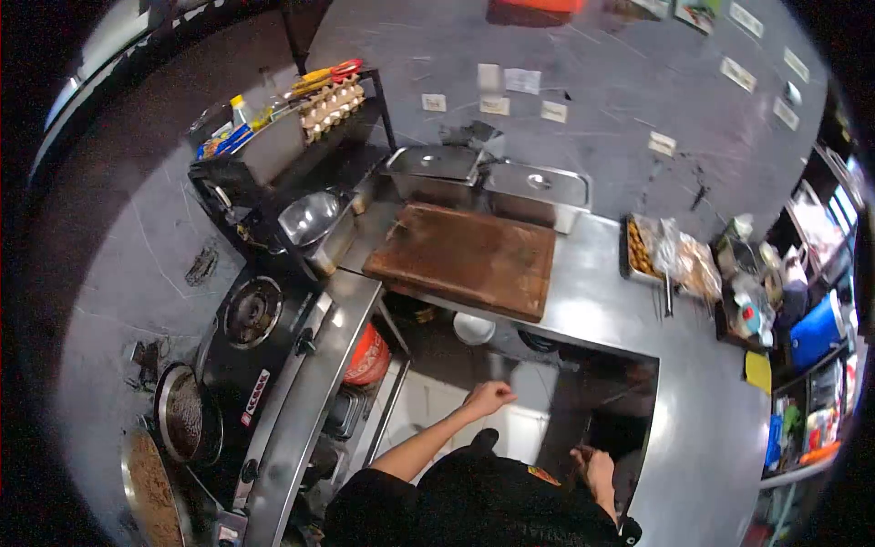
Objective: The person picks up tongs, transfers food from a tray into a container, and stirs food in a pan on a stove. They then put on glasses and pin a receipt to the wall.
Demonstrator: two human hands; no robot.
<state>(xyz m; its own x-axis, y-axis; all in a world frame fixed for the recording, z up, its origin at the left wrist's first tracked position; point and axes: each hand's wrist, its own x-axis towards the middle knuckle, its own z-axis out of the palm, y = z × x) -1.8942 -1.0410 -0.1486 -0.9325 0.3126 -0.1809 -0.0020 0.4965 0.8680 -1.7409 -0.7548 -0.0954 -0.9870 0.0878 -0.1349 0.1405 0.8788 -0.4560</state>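
Note:
My left hand (489, 398) is held out in front of my dark shirt, over the tiled floor, with its fingers curled together; whether anything small is between them cannot be made out. Lower and to the right, my right hand (596, 468) is near my body by the dark opening under the counter, its fingers bent and partly blurred. A thick brown cutting board (465, 258) lies on the steel counter (602, 292) ahead of both hands, touched by neither.
Lidded steel containers (538, 184) stand behind the board. At left are a stove burner (252, 312), a pan (187, 415) and a metal bowl (311, 217). A tray of food (641, 248) and plastic bags (690, 264) sit at right. An orange bucket (367, 357) is below the counter.

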